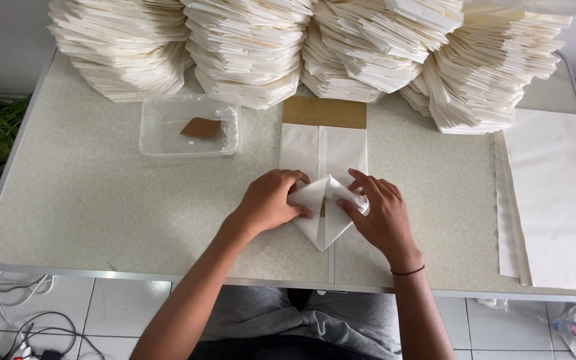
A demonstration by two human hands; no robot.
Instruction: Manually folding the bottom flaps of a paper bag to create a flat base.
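Both forearms are bare, with no sleeves showing up to the elbows. A thin dark band [408,271] circles the wrist just behind the right hand [380,215]. The left hand [269,200] wears nothing. Grey trousers [288,320] cover the lap below

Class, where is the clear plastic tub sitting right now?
The clear plastic tub sits on the table, left of the white paper bag, before the paper stacks.

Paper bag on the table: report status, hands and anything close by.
Left hand and right hand both pressing folds at the near end of the paper bag. Bag flat on table. Plastic tub and paper stacks behind, apart.
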